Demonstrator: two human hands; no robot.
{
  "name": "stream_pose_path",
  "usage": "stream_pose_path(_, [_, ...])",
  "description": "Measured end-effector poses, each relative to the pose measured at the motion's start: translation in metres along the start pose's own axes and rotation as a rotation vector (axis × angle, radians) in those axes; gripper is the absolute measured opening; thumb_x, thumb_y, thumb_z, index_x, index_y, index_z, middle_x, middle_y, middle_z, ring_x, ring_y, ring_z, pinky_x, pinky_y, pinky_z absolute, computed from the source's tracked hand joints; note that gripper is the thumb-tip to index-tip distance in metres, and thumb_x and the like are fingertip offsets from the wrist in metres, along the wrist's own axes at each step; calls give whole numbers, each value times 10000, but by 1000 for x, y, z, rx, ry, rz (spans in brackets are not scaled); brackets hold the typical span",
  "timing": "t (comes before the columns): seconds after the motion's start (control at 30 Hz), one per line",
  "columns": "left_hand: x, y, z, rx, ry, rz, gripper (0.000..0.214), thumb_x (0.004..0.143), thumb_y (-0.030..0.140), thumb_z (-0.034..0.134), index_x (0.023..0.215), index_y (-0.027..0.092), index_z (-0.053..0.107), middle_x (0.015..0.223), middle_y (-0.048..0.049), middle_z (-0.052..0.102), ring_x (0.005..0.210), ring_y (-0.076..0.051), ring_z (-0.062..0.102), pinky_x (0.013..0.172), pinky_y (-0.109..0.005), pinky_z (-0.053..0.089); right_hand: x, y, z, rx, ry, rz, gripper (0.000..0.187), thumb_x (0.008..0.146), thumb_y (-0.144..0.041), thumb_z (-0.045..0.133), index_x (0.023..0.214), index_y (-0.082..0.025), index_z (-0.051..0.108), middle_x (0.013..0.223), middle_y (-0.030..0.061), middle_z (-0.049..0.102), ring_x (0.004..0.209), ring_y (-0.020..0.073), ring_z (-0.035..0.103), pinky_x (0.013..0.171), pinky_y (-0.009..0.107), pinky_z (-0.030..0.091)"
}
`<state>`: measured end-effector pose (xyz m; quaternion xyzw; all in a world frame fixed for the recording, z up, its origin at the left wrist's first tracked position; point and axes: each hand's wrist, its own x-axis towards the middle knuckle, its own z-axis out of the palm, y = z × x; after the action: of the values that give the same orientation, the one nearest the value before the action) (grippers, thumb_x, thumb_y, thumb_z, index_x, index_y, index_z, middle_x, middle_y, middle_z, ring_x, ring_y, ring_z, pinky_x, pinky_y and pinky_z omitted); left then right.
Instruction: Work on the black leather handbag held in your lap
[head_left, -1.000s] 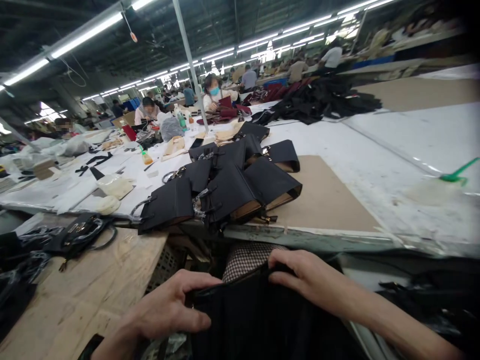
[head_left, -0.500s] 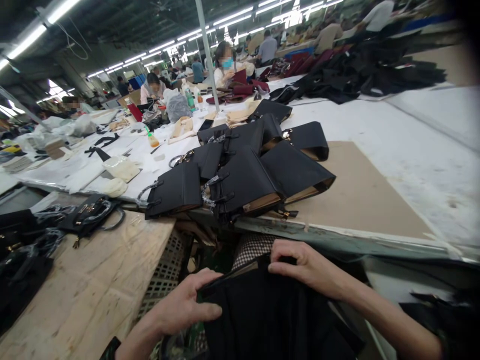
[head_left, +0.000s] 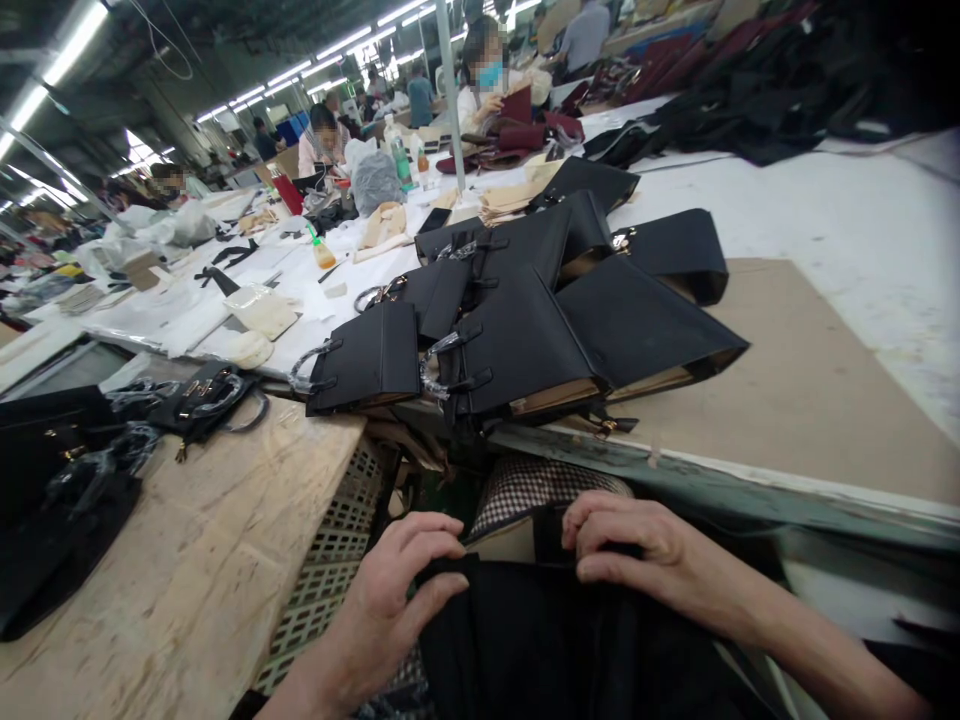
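A black bag [head_left: 540,640] lies across my lap, its upper edge parted so that a beige inside shows. My left hand [head_left: 397,580] pinches that edge at its left corner, thumb on the near side and fingers over the far side. Toward the right, my right hand [head_left: 630,540] grips the same edge with curled fingers. The lower part of the bag runs out of the picture. Just beyond my hands, several black handbags [head_left: 517,350] with wrapped handles lie at the edge of the white table [head_left: 795,210].
A wooden bench [head_left: 247,500] at left holds more black bags [head_left: 67,480]. Under it stands a perforated plastic crate [head_left: 330,550]. A brown board [head_left: 810,370] lies on the white table. A metal pole [head_left: 450,100] rises farther back, near a co-worker [head_left: 484,80] with dark red pieces.
My left hand has moved up and closed on the bag's edge, where its thumb stood apart before. My right hand has shifted slightly right. The bag's mouth shows more beige. The view has turned a little.
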<state>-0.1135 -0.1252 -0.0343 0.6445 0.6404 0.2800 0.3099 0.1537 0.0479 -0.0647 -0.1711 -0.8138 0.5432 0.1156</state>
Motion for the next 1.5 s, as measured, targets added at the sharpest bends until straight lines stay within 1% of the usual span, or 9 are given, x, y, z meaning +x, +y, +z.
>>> stream_pose_path(0.1, [4,1,6,37,25,47,151,962,202,534,1066,225,641,1246,-86,602,1157,-204,573,1007,-324,458,-2,1,1,43,16,19,253,971,-402,603,834,-212,700,948,41,670,900,203,625,841,298,480])
stream_pose_path(0.5, [11,10,15,52,79,27,55,909,184,621,958,201,601,1143,-70,641,1082,-187,615,947,-286,487,-11,3,2,64,69,26,253,977,-395,585,840,-213,697,919,32,687,872,206,634,819,302,484])
stream_pose_path(0.77, [8,9,22,119,133,129,89,918,151,583,945,183,662,1164,-94,644,1065,-191,639,926,-281,514,-10,3,4,23,106,56,285,989,-421,554,829,-213,665,896,24,679,835,197,623,785,287,473])
stream_pose_path(0.93, [8,20,19,-1,126,-62,125,879,231,638,770,181,676,1136,-98,667,985,-216,660,878,-318,528,-5,6,9,-116,189,155,307,975,-444,550,804,-216,666,813,8,675,770,192,608,718,280,453])
stream_pose_path(1.07, [8,20,24,-45,198,-155,177,850,256,664,688,185,650,1112,-88,680,1012,-238,655,891,-340,504,3,4,13,-242,254,216,273,950,-393,585,766,-206,660,760,5,675,731,189,610,672,270,430])
stream_pose_path(1.17, [8,18,32,-107,279,-214,234,825,295,684,651,184,574,1028,-77,690,955,-229,656,863,-327,492,7,1,15,-289,265,227,240,937,-348,613,753,-204,664,762,0,684,733,187,621,677,268,415])
stream_pose_path(1.27, [10,15,36,-283,330,-363,328,784,332,723,677,200,443,868,-37,679,803,-186,638,744,-280,488,9,-1,15,-315,261,256,222,933,-332,632,753,-207,670,767,-9,692,746,189,628,686,270,404])
stream_pose_path(1.37, [14,13,33,-449,257,-452,308,763,323,752,800,201,471,813,-5,651,750,-157,614,695,-250,473,8,0,15,-347,247,283,228,948,-350,615,775,-218,680,750,-13,689,751,197,629,683,276,398])
stream_pose_path(1.5, [16,9,26,-491,147,-475,271,753,299,771,913,168,595,843,-9,641,810,-153,609,741,-239,459,8,3,16,-384,232,292,238,962,-359,598,779,-224,670,730,-15,674,738,198,621,654,272,391])
